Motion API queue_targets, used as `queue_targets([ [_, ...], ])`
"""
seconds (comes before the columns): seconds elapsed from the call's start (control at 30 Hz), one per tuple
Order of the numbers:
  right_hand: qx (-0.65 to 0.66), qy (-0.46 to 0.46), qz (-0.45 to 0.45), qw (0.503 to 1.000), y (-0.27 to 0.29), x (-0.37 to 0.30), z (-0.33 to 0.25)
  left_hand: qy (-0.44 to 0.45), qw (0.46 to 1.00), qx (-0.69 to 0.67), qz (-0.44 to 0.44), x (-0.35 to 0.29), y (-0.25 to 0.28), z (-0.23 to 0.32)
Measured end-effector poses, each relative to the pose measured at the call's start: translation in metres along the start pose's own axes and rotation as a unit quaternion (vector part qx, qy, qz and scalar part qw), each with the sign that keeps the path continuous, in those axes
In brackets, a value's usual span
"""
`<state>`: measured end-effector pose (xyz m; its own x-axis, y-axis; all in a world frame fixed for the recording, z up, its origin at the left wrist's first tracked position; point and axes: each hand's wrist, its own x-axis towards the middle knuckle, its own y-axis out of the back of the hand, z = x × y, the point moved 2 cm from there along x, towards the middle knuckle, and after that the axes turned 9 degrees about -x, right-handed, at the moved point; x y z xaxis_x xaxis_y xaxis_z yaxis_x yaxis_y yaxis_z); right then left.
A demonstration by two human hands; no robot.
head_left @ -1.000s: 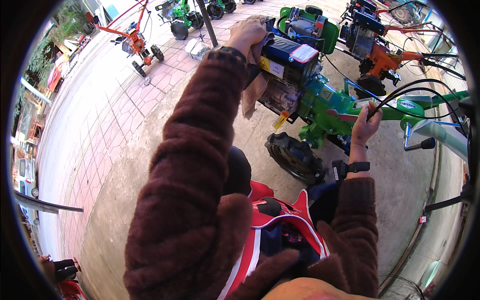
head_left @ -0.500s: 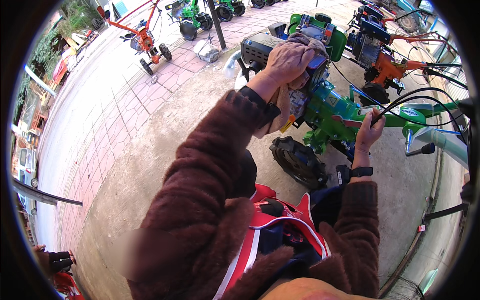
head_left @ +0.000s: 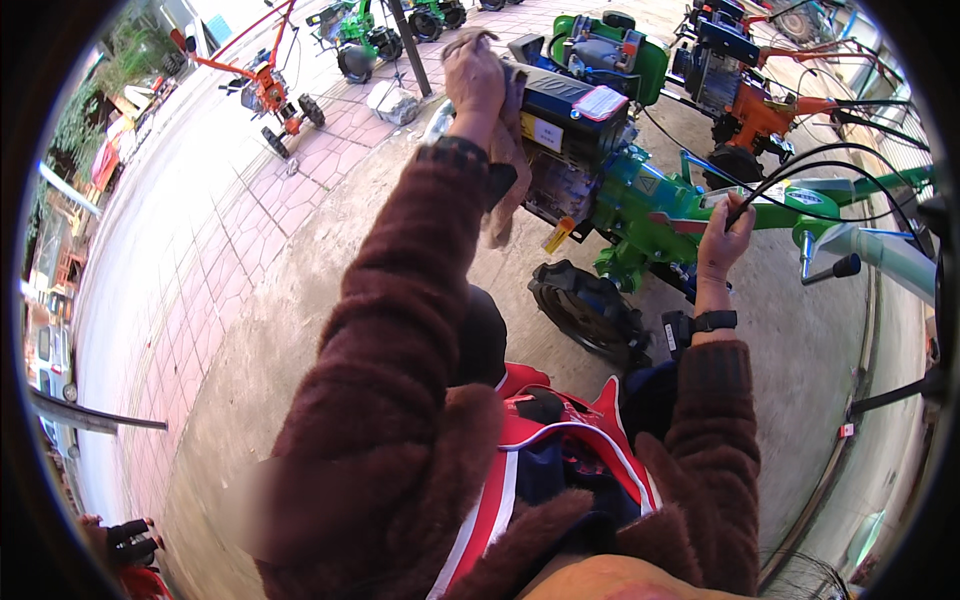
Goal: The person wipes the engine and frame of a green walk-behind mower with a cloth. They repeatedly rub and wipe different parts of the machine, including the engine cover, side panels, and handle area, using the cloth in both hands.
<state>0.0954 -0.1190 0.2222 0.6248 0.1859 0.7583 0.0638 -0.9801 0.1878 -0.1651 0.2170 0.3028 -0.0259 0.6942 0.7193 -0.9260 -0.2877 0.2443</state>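
Note:
A green walk-behind tiller stands in front of me, with a black engine cover on its left end and a lugged black tyre below. My left hand is closed on a brown cloth at the far-left end of the engine. The cloth hangs down past my wrist along the engine's side. On the right, my right hand is closed around black cables beside the green handlebar post. A black crank handle sticks out farther right.
Orange tillers stand at the back right and back left. More green ones are behind a dark post. A white wrapped bundle lies on the pink paving. At lower left, another person's hand shows.
My left hand has slid left with the cloth, from the top of the engine to its far-left end, uncovering the black cover and its labels. My right hand keeps its hold; the view has shifted slightly.

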Motion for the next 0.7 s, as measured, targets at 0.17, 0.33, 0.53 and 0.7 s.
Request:
queue_targets([
  [0.17,0.017,0.0,-0.001,1.0,-0.001,0.0,-0.005,-0.151,0.988,0.023,0.021,-0.043,0.004,0.016],
  [0.33,0.005,-0.014,-0.013,1.0,0.001,-0.002,-0.007,-0.156,0.979,-0.13,0.003,-0.103,0.009,0.044],
  [0.53,0.025,0.0,-0.01,1.0,0.001,-0.001,-0.006,-0.235,0.962,-0.077,-0.118,-0.115,0.028,0.048],
  [0.7,0.009,-0.004,-0.017,1.0,0.002,-0.001,-0.005,-0.074,0.985,0.049,-0.146,-0.052,0.016,0.014],
])
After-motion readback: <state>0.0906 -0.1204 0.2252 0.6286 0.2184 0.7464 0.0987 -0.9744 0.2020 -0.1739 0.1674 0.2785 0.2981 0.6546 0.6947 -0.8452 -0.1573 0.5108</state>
